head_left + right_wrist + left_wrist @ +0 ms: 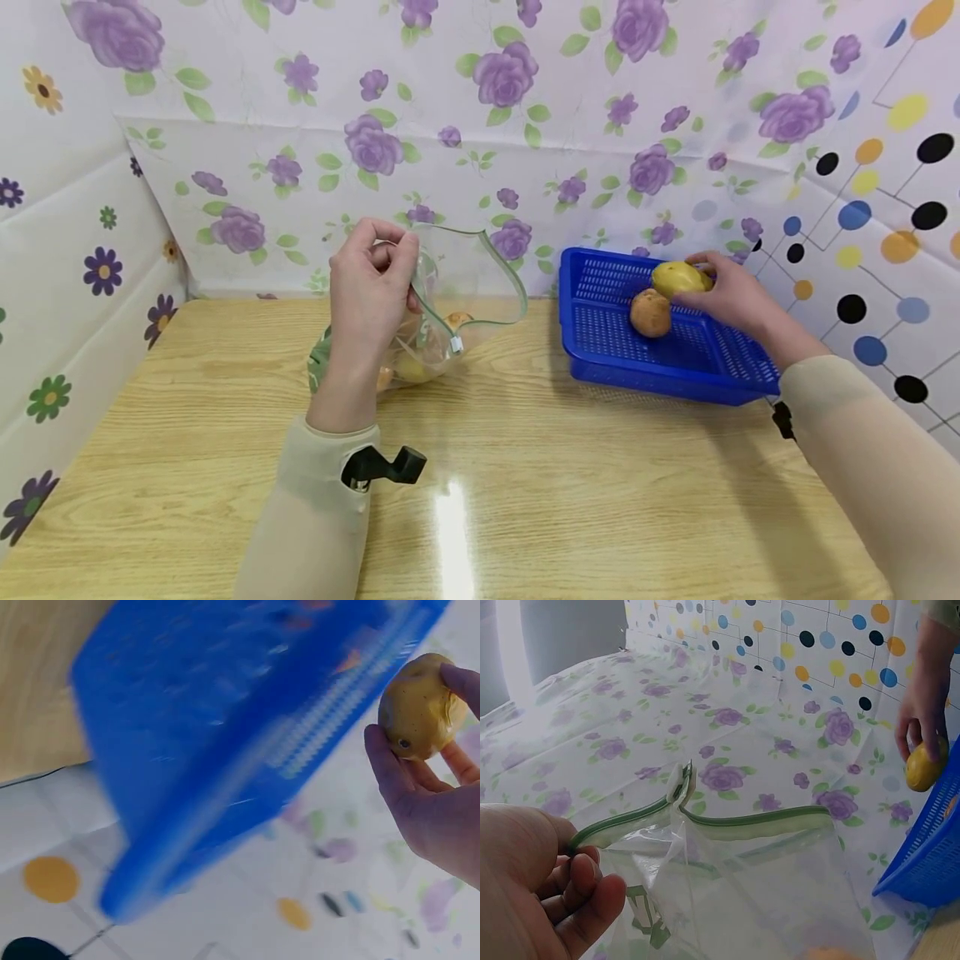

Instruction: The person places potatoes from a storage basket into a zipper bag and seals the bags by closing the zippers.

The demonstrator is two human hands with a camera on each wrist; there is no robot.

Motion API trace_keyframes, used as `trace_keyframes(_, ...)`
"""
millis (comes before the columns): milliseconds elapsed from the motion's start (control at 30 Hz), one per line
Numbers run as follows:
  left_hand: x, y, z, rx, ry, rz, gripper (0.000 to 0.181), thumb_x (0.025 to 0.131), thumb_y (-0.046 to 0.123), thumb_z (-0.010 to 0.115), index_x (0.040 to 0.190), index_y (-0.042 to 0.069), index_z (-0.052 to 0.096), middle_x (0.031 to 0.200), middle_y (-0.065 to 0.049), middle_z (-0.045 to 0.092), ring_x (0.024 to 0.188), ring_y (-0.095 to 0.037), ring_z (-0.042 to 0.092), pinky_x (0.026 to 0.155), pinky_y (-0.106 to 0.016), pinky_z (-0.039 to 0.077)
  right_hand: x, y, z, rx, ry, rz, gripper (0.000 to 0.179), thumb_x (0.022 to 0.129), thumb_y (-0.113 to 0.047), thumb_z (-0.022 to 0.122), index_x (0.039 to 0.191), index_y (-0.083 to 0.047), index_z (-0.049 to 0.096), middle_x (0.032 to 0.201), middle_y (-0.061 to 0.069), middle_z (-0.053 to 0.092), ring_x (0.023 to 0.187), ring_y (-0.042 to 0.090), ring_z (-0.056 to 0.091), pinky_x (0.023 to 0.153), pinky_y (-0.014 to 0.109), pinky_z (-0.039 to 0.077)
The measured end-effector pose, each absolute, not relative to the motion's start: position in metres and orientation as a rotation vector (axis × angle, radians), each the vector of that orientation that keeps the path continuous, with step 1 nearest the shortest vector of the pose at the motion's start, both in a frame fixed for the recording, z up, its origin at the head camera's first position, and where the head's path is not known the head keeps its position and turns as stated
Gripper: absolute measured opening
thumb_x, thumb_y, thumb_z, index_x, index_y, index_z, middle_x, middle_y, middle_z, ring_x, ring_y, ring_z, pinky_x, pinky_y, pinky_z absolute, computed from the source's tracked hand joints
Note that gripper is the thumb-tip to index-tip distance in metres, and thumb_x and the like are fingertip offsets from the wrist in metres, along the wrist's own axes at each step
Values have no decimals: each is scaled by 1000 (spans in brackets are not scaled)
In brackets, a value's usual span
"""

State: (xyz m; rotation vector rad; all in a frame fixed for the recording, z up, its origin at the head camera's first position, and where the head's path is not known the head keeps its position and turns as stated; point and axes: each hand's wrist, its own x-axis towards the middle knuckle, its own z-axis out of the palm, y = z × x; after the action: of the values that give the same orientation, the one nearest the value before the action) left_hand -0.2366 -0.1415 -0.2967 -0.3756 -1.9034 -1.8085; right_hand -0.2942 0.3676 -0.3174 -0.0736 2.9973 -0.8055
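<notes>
My left hand [372, 279] pinches the green-lined rim of a clear zip bag [487, 287], whose mouth gapes toward the right. Inside the bag, a yellow potato [411, 367] and round brownish vegetables [459, 319] show through the plastic. Over the blue basket, my right hand [723, 292] grips another yellow potato [420, 709] between thumb and fingers. Close beside that potato, a round brown vegetable [650, 314], possibly an onion, sits in the basket. In the left wrist view, the bag's slider [681, 784] stands at the top of the rim.
The blue perforated basket [637, 373] stands at the right on a wood-grain table [525, 483]. Flowered sheeting [450, 133] rises behind the table, with a dotted panel [885, 250] on the right. A small black device [386, 465] is fastened to my left wrist.
</notes>
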Motion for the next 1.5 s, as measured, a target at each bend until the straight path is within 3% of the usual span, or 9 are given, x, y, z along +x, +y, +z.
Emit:
trace_keyframes(233,-236,-141,-297,-349,-1905,-1830,18,111,25,69,109,7,66,70,-7,67,43,-27,56,41,-33,53,-276,317,-282,-198,3036,-899,85,104,-42,79,169,-7,35,165,30,42,150,53,43,107,69,50)
trace_keyframes(600,-236,-141,-297,-365,-1908,-1814,19,112,26,68,109,7,66,69,-8,66,44,-32,57,41,-35,53,-238,237,-241,-423,3076,-964,75,103,-36,82,166,-18,44,162,15,50,140,41,56,102,59,56)
trace_keyframes(900,-237,-141,-298,-390,-1899,-1796,19,112,25,68,109,7,67,67,-8,66,43,-32,57,40,-33,51,-226,194,-232,-633,3005,-1036,69,103,-27,83,163,-20,50,154,9,57,134,36,63,101,56,59)
trace_keyframes(1167,-236,-141,-298,-390,-1914,-1791,19,112,26,67,110,7,66,67,-8,66,45,-37,57,42,-36,53,-226,168,-237,-751,2956,-1077,66,102,-27,84,161,-22,54,153,2,58,128,26,64,104,49,58)
trace_keyframes(1500,-235,-140,-296,-368,-1918,-1810,18,112,25,68,110,7,66,69,-7,67,44,-31,57,42,-33,52,-230,134,-240,-859,2878,-1072,65,102,-25,84,161,-23,56,159,0,55,126,23,61,100,45,59)
